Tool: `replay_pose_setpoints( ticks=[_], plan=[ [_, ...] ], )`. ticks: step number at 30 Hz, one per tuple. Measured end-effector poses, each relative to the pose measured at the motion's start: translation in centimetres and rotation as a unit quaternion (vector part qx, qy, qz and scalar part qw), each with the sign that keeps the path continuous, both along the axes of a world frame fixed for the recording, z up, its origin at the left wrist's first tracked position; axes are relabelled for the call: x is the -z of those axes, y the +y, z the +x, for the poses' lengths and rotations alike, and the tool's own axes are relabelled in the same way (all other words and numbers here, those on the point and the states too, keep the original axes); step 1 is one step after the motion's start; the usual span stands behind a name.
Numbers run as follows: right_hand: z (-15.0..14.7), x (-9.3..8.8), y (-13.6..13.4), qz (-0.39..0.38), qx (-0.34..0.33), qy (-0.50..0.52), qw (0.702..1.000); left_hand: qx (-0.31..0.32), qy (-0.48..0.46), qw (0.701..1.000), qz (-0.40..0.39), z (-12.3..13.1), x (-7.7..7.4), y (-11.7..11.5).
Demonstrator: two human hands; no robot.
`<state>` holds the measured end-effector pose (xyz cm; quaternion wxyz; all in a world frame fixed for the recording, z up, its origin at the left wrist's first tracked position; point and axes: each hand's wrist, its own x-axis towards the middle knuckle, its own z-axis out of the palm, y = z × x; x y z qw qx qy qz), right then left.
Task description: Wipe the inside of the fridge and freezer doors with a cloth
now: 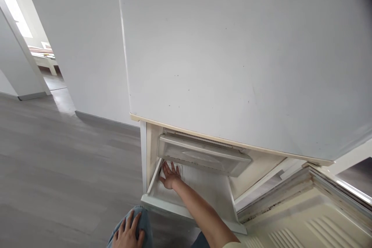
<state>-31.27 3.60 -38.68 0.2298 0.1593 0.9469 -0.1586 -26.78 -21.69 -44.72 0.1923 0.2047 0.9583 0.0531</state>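
My right hand (171,178) reaches into a pulled-out white drawer (209,186) of an open fridge compartment. Its fingers are spread, and the palm faces down over the left back part of the drawer floor. Beside the fingers shows a thin pale patch; whether it is a cloth or a mark on the drawer I cannot tell. My left hand (128,234) lies with fingers apart on my knee (143,223), covered in light blue fabric. Directly above the open drawer, a translucent drawer front (203,155) sits inside the compartment.
A broad white panel (221,54) with small dark specks fills the upper view. The opened fridge door (316,213), with a stained seal and ribbed lining, stands at the lower right. Grey wood-look floor (66,170) spreads on the left, with a doorway beyond.
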Motion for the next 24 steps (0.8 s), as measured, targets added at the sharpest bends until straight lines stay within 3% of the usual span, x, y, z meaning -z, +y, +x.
replay_pose_setpoints(
  ticks=[7,10,14,20,24],
  plan=[
    [2.9,-0.1,2.6,-0.054,-0.086,0.015,0.995,-0.004,-0.034,0.999,-0.012,-0.3,-1.0,-0.1],
    [5.3,0.2,4.2,-0.058,-0.099,0.031,0.993,-0.009,-0.048,0.999,-0.012,-0.3,-1.3,-0.3],
    [9.4,0.2,6.7,-0.041,-0.114,0.009,0.993,-0.011,0.003,1.0,-0.016,0.1,-1.4,-0.6],
    [16.1,-0.9,10.0,-0.01,-0.081,-0.036,0.996,-0.015,0.028,0.999,-0.007,0.3,-0.7,-0.7],
    [18.6,-1.6,11.3,0.0,-0.058,-0.065,0.996,-0.013,0.05,0.999,-0.004,0.4,-0.6,-0.8]
  ],
)
